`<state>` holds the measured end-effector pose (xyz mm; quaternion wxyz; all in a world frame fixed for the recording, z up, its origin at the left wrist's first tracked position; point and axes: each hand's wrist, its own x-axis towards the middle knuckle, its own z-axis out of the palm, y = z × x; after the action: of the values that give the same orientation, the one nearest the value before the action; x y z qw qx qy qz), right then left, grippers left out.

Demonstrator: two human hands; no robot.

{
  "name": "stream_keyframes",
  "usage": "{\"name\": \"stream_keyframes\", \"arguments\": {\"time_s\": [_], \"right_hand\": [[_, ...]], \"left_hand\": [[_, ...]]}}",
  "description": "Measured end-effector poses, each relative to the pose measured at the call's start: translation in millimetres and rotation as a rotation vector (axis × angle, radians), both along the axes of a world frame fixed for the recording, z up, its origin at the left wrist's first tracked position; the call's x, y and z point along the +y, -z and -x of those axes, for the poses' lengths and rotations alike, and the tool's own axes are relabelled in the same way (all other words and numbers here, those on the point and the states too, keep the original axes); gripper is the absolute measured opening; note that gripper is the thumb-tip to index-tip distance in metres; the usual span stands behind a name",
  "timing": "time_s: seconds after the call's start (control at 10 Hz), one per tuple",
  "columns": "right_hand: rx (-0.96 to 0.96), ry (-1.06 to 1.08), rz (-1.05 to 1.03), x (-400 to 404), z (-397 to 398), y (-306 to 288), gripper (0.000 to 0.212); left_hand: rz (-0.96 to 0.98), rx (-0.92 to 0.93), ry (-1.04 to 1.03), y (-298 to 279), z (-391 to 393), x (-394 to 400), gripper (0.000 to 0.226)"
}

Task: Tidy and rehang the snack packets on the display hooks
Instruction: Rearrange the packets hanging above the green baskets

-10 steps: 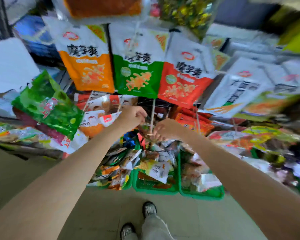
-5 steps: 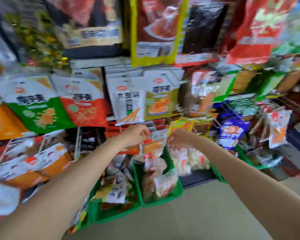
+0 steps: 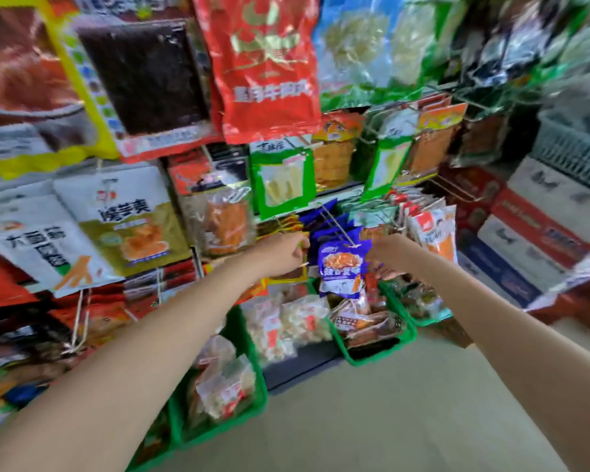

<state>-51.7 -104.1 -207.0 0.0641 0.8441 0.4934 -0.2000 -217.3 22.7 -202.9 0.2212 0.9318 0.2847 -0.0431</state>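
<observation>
I judge the blue packet (image 3: 342,267) light, crinkly, best pinched at its top; right hand (image 3: 385,255) grips its edge, left hand (image 3: 283,252) curled, contents unclear.

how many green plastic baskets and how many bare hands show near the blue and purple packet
green plastic baskets: 3
bare hands, left hand and right hand: 2
blue and purple snack packet on the front hook: 1
total: 6

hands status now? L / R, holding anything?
Left hand: fingers curled at the yellow packets on a hook; the grip itself is hidden, cannot tell.
Right hand: pinching the right edge of the blue-purple packet hanging on its hook.
</observation>
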Motion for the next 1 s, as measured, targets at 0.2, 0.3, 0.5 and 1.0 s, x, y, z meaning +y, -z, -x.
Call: {"name": "stream_keyframes", "arguments": {"time_s": [0.2,0.3,0.5,1.0], "right_hand": [[0.446,0.4,-0.213,-3.9,-51.9,35.5,0.036],[0.371,0.328,-0.106,6.3,-78.2,47.6,0.031],[0.344,0.295,-0.049,66.4,-132.5,64.9,0.033],[0.355,0.024,0.168,137.1,-206.5,166.2,0.036]], "left_hand": [[0.018,-0.039,-0.058,22.4,-43.9,20.3,0.03],[0.003,-0.011,-0.122,45.0,-56.4,41.4,0.025],[0.083,-0.012,-0.19,88.2,-103.7,85.0,0.019],[0.082,0.195,-0.102,148.1,-206.1,103.7,0.03]]}}
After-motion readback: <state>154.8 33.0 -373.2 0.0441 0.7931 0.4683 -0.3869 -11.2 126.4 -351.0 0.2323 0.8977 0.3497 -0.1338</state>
